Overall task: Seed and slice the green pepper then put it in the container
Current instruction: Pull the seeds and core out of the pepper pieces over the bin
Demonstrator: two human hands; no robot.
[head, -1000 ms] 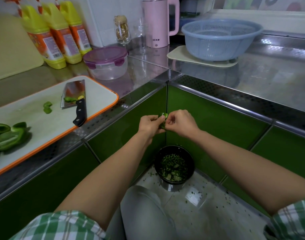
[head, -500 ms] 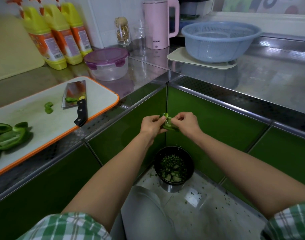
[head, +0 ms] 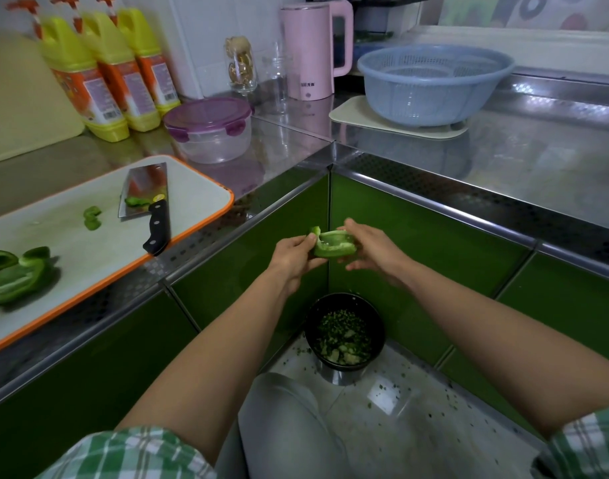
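A green pepper piece (head: pixel 332 244), inner side up, is held above the black waste bin (head: pixel 344 331) on the floor. My left hand (head: pixel 291 257) pinches its left end. My right hand (head: pixel 372 248) cups its right end, fingers curled round it. More pepper pieces (head: pixel 14 274) lie at the left end of the orange-rimmed cutting board (head: pixel 192 188), with small green bits (head: pixel 92 217) mid-board. A cleaver (head: pixel 145 202) rests on the board, a pepper scrap on its blade. The clear container with the purple lid (head: pixel 209 133) stands closed behind the board.
Yellow bottles (head: pixel 102 74) line the back wall. A pink kettle (head: pixel 311 50) and a blue colander (head: pixel 434 83) on a mat stand at the corner and right counter. Green cabinet fronts enclose the floor corner; scraps fill the bin and dot the tiles.
Both hands have spread apart, and the pepper piece between them now lies opened with its pale inside showing. The hands stay over the bin.
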